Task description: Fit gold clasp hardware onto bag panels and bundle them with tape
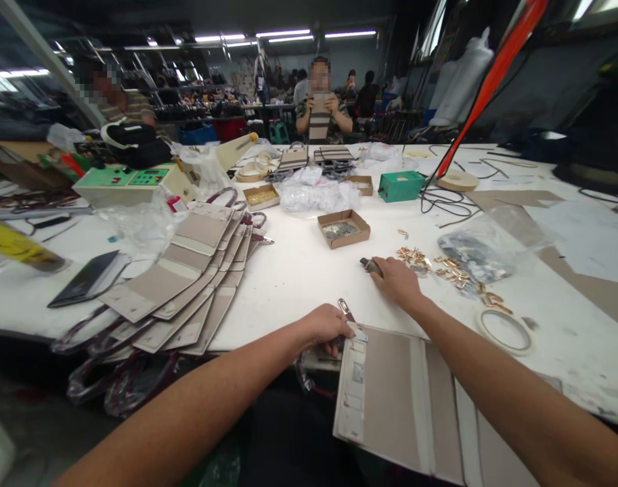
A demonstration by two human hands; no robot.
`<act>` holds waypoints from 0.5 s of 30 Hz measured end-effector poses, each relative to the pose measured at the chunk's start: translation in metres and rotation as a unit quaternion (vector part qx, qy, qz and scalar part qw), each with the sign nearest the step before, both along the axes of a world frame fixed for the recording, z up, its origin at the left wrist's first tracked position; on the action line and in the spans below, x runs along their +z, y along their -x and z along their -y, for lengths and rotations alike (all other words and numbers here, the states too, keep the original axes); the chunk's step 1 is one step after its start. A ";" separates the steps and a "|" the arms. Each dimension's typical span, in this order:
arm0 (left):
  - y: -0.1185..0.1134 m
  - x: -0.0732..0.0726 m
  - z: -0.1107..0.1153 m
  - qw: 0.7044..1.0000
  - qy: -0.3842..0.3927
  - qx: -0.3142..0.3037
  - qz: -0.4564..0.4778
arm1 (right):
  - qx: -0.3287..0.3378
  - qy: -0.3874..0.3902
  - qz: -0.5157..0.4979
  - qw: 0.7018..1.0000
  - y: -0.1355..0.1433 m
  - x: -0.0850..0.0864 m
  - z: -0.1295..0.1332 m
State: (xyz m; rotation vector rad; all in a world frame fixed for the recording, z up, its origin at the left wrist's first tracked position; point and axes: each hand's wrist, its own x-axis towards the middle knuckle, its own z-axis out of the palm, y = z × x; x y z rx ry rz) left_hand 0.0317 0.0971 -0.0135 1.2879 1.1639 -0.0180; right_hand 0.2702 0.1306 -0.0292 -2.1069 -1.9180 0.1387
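"Forearms (202, 379) are reaching where?"

"Left hand (329, 326) is pinching the near panel (390, 399) by its corner, ideally keeping it flat; right hand (401, 281) is gripping a dark tool (367, 264), left of gold fittings (413, 257)."

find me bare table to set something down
The widest patch lies between the stacked panels and the right hand, on the near side of the open cardboard tray. Another lies right of the tape ring. It's crowded around the gold fittings and clear bag.
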 end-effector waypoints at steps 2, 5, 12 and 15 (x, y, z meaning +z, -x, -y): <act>0.000 -0.001 0.001 1.000 0.003 0.004 0.006 | 0.005 -0.017 -0.113 0.993 0.001 0.004 0.012; -0.001 -0.002 0.002 1.000 0.007 0.005 0.016 | -0.013 -0.085 -0.443 0.892 0.007 0.015 0.044; 0.000 -0.002 0.001 1.000 0.003 -0.004 0.018 | -0.051 -0.187 -0.772 0.606 0.049 0.043 0.113; 0.000 -0.001 0.001 1.000 -0.003 -0.003 0.015 | -0.037 -0.227 -0.772 0.592 0.067 0.045 0.118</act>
